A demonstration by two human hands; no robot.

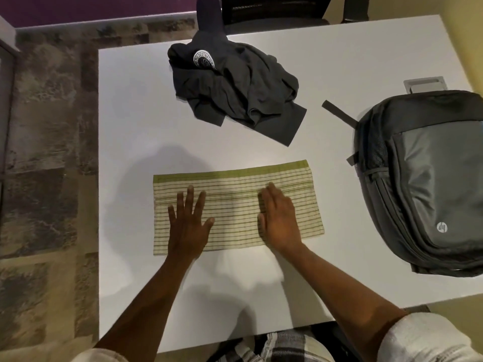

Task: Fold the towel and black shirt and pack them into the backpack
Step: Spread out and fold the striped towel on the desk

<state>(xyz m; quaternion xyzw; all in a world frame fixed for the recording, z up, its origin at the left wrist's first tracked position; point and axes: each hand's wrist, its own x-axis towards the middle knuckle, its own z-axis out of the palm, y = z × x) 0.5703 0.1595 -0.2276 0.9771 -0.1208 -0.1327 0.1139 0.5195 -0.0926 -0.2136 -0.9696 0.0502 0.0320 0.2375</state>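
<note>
A green-and-cream striped towel point(235, 194) lies folded into a long flat rectangle in the middle of the white table point(130, 113). My left hand point(189, 223) presses flat on its left half with fingers spread. My right hand point(279, 220) rests flat on its right half, fingers straight and together. The black shirt point(235, 84), with a round white print, lies crumpled in a heap at the table's far side. A grey and black backpack point(423, 184) lies flat on the right of the table, looking zipped shut.
A grey cable hatch point(423, 84) sits in the tabletop behind the backpack. A dark chair point(274, 11) stands at the table's far edge. Patterned floor point(47, 152) runs along the left. The table's near edge is at my lap.
</note>
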